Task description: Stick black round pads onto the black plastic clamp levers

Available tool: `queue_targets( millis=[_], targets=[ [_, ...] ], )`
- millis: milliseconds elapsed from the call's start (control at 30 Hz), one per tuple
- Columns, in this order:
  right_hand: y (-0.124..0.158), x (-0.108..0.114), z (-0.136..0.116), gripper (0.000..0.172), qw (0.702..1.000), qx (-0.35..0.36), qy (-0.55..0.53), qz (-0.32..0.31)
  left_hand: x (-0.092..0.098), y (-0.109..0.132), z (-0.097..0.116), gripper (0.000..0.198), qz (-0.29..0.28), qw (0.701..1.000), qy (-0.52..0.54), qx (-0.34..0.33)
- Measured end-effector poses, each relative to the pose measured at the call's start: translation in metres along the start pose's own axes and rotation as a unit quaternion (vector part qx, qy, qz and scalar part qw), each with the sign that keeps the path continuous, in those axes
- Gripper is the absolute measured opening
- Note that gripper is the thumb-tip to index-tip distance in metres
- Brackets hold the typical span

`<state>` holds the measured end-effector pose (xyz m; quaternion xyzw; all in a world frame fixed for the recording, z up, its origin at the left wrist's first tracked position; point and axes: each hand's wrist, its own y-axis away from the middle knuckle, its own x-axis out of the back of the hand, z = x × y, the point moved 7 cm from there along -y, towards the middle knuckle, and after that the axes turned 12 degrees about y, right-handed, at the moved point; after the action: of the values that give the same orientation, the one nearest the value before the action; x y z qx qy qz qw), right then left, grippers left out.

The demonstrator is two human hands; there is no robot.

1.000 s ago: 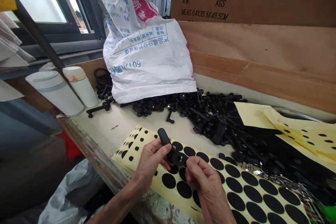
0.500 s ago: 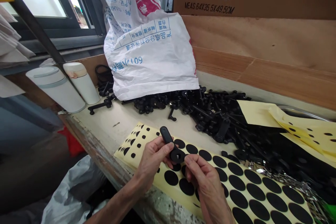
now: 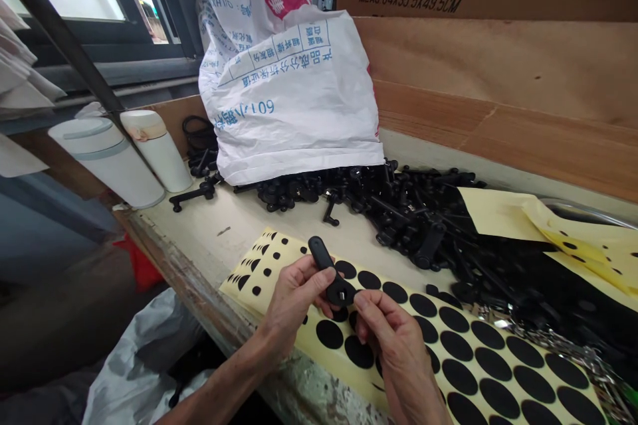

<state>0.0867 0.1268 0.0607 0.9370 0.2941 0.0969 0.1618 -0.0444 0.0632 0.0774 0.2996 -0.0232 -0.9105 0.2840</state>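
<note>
My left hand (image 3: pixel 298 292) is closed round a black crank handle (image 3: pixel 323 257), thumb on top. The handle's narrow end points up and away; its round end, with a small bright square hole, faces me. At the edge of that round end, the thumb and forefinger of my right hand (image 3: pixel 391 329) are pinched together. Whatever lies between those fingertips is too dark and small to make out. Beneath both hands lies a pale yellow sheet of round black stickers (image 3: pixel 458 345), partly covered by them.
Behind the sheet spreads a heap of black crank handles (image 3: pixel 399 212), spilling from under a white woven sack (image 3: pixel 299 106). Small metal parts (image 3: pixel 558 339) lie at right, near used yellow backing sheets (image 3: pixel 513 216). Two white flasks (image 3: pixel 112 163) stand left. A wooden board (image 3: pixel 498 73) borders the back.
The whole view has shifted slightly. Both hands keep nearly the same pose at the crank handle, whose round end is turned a little differently.
</note>
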Motion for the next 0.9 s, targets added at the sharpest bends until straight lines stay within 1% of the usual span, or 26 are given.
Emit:
queue_targets(
  millis=[400,900],
  targets=[
    [-0.0011,-0.0004,-0.0019,0.032,1.0,0.005,-0.001,-0.012,-0.0025,-0.002,0.001,0.027,-0.012,1.0,0.003,-0.004],
    [-0.0002,-0.0012,0.0005,0.032,1.0,0.004,-0.003,-0.018,-0.0024,-0.0012,0.002,0.027,-0.01,1.0,-0.012,0.0]
  ],
)
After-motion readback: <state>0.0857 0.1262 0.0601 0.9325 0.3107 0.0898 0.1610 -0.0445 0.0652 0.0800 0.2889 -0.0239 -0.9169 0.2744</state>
